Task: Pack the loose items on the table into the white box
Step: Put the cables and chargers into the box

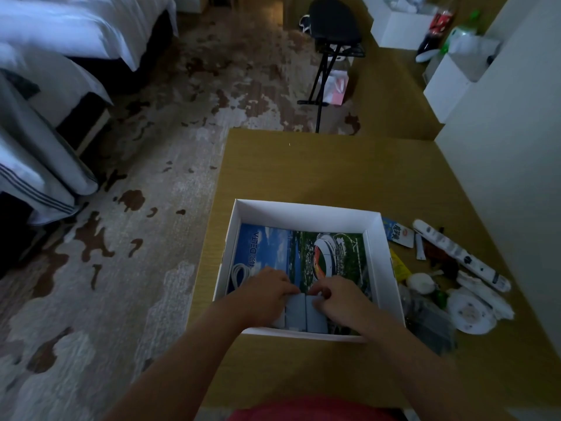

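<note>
An open white box [306, 214] sits on the wooden table [334, 168], with a printed brochure [306, 253] showing a stadium lying flat on its bottom. A coiled white cable [241, 273] lies at the box's left side. Both my hands are inside the box at its near wall. My left hand [267, 294] and my right hand [340, 299] each grip one side of a flat grey packet [305, 314] that rests on the brochure. Loose items lie to the right of the box: a long white tube [455, 252], a round white disc [470, 312], small sachets [399, 235] and a white ball [420, 282].
The table's left edge drops to patterned carpet [151, 208]. A bed with white linen [60, 56] stands at the far left. A black folding stand [334, 31] and white boxes [397, 24] are beyond the table. A pale wall [516, 147] borders the right side.
</note>
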